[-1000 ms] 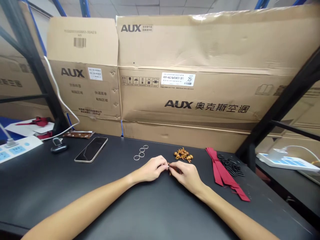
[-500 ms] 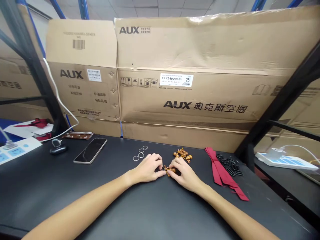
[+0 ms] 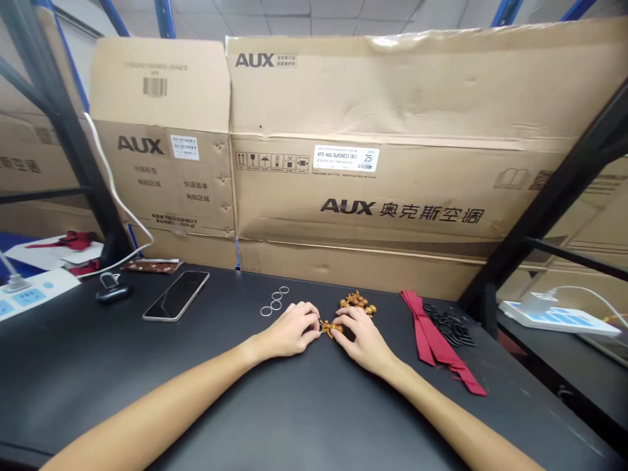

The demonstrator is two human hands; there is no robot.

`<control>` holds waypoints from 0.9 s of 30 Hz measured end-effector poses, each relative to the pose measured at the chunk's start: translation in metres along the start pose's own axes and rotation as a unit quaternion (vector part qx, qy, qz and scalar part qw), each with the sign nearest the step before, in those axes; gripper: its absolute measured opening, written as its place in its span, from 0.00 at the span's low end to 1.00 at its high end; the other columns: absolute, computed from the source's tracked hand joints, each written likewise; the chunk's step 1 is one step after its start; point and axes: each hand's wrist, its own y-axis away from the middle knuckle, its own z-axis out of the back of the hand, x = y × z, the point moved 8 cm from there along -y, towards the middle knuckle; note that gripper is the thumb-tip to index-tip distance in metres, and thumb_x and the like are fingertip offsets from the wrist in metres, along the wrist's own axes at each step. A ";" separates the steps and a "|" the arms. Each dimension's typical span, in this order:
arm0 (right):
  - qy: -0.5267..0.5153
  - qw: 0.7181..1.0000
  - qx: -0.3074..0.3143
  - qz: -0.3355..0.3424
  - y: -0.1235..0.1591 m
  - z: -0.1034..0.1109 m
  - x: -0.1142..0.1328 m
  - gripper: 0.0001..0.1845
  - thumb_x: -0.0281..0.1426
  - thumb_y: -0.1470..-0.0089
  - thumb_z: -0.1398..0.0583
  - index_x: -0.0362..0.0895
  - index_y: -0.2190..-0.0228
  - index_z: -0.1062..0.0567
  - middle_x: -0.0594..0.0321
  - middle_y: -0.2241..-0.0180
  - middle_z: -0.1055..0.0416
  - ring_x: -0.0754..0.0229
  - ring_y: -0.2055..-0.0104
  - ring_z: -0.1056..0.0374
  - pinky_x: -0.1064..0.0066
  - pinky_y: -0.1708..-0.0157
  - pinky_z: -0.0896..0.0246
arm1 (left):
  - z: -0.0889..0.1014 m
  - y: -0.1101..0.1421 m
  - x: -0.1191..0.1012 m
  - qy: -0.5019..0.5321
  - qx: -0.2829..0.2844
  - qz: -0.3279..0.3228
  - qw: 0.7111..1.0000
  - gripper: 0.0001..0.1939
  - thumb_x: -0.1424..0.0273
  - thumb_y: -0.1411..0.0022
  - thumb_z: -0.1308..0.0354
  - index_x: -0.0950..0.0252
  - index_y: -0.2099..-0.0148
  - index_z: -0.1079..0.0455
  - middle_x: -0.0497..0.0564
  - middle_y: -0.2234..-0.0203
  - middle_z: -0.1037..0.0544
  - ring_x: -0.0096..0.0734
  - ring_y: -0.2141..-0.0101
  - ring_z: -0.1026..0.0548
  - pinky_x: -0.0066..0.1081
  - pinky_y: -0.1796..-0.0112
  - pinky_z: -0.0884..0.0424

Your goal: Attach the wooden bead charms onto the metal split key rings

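Near the middle of the black table, my left hand pinches a thin metal key ring, mostly hidden by the fingers. Facing it, my right hand closes its thumb and fingers on a brown wooden gourd pendant. The pendant's knotted cord end lies against the ring; whether it passes through the ring I cannot tell. Several more key rings lie in a slanting row beyond my left hand. A small pile of similar wooden pendants sits just behind my right hand.
Right of my hands lie red fabric strips and a heap of black clasps. A phone, a small black case and a brown packet are at left. Cardboard walls the back; power strips flank the table.
The right fingers have shifted slightly on the pendant, and more of it and its cord shows between my hands. The left hand stays nearly in place.
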 end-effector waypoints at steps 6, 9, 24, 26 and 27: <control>-0.067 0.996 0.047 0.031 0.003 -0.004 0.009 0.07 0.32 0.42 0.43 0.47 0.62 0.25 0.55 0.50 0.33 0.54 0.47 0.37 0.58 0.46 0.41 | 0.000 0.001 0.004 0.022 -0.012 0.018 1.000 0.06 0.68 0.37 0.45 0.64 0.66 0.32 0.52 0.54 0.31 0.37 0.54 0.33 0.37 0.51 0.38; -0.065 0.997 0.039 0.026 0.002 -0.004 0.008 0.07 0.32 0.43 0.43 0.46 0.63 0.26 0.54 0.51 0.32 0.53 0.47 0.36 0.58 0.46 0.40 | -0.001 0.000 0.005 0.025 -0.002 0.009 1.000 0.05 0.70 0.36 0.46 0.64 0.65 0.33 0.52 0.53 0.31 0.37 0.53 0.33 0.37 0.51 0.37; -0.043 0.998 0.009 0.052 0.001 0.003 0.017 0.05 0.31 0.44 0.42 0.46 0.65 0.27 0.54 0.52 0.32 0.52 0.48 0.37 0.54 0.47 0.41 | 0.000 0.001 -0.001 -0.017 -0.015 -0.019 1.000 0.06 0.71 0.34 0.48 0.63 0.64 0.32 0.52 0.54 0.31 0.36 0.54 0.32 0.37 0.51 0.37; -0.016 0.999 -0.015 0.023 0.000 0.005 0.008 0.04 0.31 0.44 0.42 0.45 0.68 0.27 0.53 0.54 0.31 0.50 0.50 0.37 0.52 0.48 0.40 | 0.000 0.000 -0.002 -0.014 -0.010 -0.025 1.000 0.05 0.71 0.34 0.48 0.63 0.63 0.32 0.52 0.54 0.31 0.35 0.54 0.32 0.36 0.51 0.37; -0.004 1.000 -0.025 0.009 0.000 0.006 0.005 0.04 0.31 0.45 0.42 0.45 0.69 0.27 0.53 0.55 0.31 0.49 0.50 0.37 0.51 0.49 0.40 | 0.000 0.001 -0.002 -0.013 -0.008 -0.027 1.000 0.05 0.71 0.34 0.48 0.63 0.63 0.32 0.51 0.54 0.31 0.35 0.54 0.32 0.36 0.51 0.37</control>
